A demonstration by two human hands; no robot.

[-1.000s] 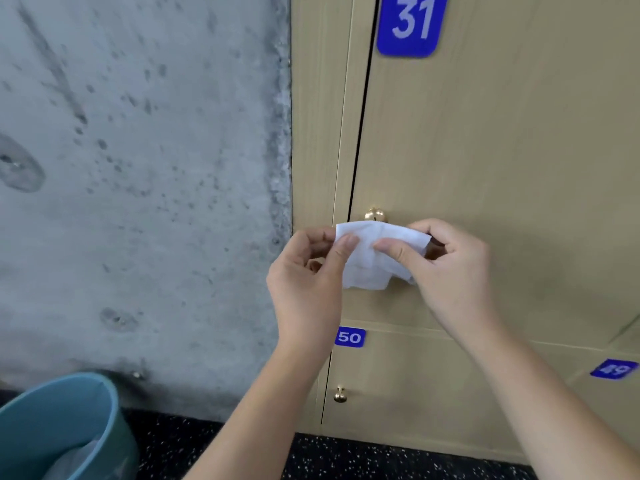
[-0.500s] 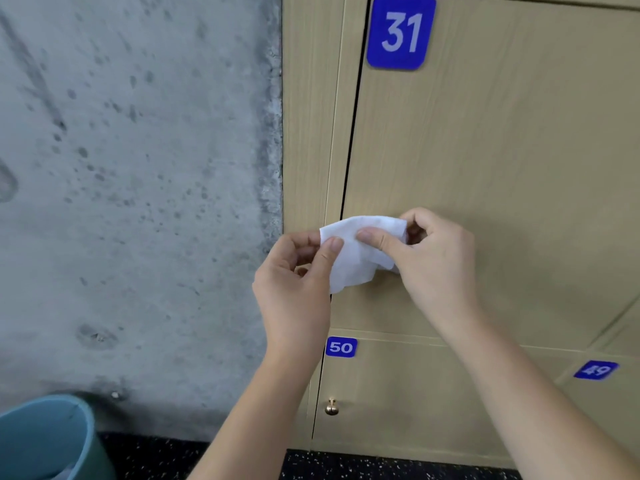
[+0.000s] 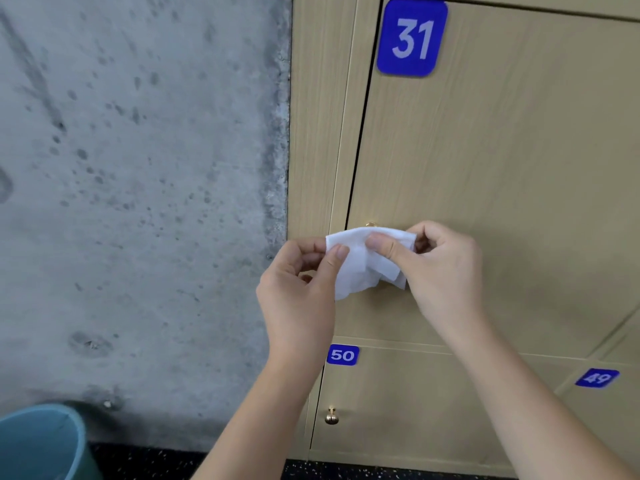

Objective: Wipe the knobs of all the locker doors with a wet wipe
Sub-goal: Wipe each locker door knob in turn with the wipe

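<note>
I hold a white wet wipe before locker door 31, my left hand pinching its left edge and my right hand its top. A brass knob peeks just above the wipe; door 50's knob shows below, a blue bin at lower left.

The small brass knob of locker 31 at frame centre was almost wholly hidden behind the crumpled white wet wipe; only its top peeked out. The round teal plastic bin was cut off by the lower-left corner. The blue number plate 49 at lower right was blurred.
</note>
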